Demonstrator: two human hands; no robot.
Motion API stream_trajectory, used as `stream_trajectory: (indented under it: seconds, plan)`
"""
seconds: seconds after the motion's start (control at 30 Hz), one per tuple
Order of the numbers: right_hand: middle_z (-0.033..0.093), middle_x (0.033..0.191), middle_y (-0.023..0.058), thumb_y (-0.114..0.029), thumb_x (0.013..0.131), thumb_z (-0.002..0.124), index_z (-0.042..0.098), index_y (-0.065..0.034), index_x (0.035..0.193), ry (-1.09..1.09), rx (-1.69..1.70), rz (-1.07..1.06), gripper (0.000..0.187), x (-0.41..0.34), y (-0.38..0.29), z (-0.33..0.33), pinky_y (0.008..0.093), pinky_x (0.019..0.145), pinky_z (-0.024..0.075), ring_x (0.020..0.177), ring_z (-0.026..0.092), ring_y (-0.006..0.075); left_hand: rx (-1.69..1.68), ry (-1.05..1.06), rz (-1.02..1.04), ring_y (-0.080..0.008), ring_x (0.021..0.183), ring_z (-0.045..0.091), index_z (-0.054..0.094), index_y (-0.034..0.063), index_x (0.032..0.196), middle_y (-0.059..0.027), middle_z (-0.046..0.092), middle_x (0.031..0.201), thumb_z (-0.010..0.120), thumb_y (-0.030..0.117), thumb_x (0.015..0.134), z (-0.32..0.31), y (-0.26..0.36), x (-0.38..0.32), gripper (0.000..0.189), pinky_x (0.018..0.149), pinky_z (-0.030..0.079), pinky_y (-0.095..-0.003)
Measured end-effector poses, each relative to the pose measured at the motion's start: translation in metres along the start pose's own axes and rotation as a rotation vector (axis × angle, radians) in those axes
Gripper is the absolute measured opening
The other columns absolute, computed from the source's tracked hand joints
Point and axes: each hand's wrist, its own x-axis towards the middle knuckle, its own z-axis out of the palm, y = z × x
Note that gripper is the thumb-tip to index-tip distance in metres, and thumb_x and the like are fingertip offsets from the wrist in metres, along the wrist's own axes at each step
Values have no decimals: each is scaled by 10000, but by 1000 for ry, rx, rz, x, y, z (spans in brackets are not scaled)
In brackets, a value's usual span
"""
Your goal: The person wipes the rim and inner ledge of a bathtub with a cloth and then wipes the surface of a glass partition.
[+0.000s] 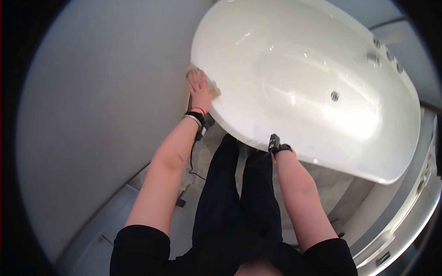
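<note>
My left hand (200, 93) lies with its fingers stretched over a crumpled beige cloth (213, 88), pressing it on the rim at the near left end of a white bathtub (238, 100). My right hand (292, 151) is at the tub's near rim. Most of it is hidden by a black wrist strap and a small black device (274, 142), so its fingers and grip do not show. Another black device (204, 129) sits at my left wrist, beside a red string and a light bracelet.
A grey wall (103, 86) rises close on the left. Inside the tub is a round metal drain (334, 96); a spout (373, 58) and round knobs (389, 55) are at its far right end. A black cable (192, 162) hangs below my left wrist, above grey floor tiles (212, 148).
</note>
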Motion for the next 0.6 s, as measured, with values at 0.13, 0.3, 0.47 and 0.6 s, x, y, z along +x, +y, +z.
stream_trajectory:
  seconds: [0.13,0.3,0.47,0.6]
  plan:
    - [661,1007,99,-293,884,477,637,-104,1048,94,384,-26,298,4,-6,2,410,700,516,882,640,248,-300,-76,-95,-367,1361,184,240,67,1416,-205,74,1499,575,83,801,-15,21,-61,701,1109,191,-432]
    - [655,1023,105,-306,896,445,618,-96,1065,62,929,-112,320,23,-17,7,410,713,524,885,640,249,-814,-108,-181,-349,1270,359,349,103,1384,-208,400,1342,600,53,773,-40,33,-160,662,1074,276,-374]
    - [649,1040,110,-319,907,414,598,-88,1082,-584,1866,-127,343,53,-27,-48,410,725,531,888,640,250,-785,180,-228,-282,1208,440,391,98,1363,-163,457,1295,632,112,783,-102,55,-220,628,1029,332,-349]
    - [571,1211,117,-359,955,272,494,-41,1216,-990,1666,-166,468,-92,-56,-28,491,841,482,1069,569,271,-1059,260,-531,-207,1073,532,449,55,1289,-108,553,1154,667,178,800,-124,62,-319,550,934,412,-315]
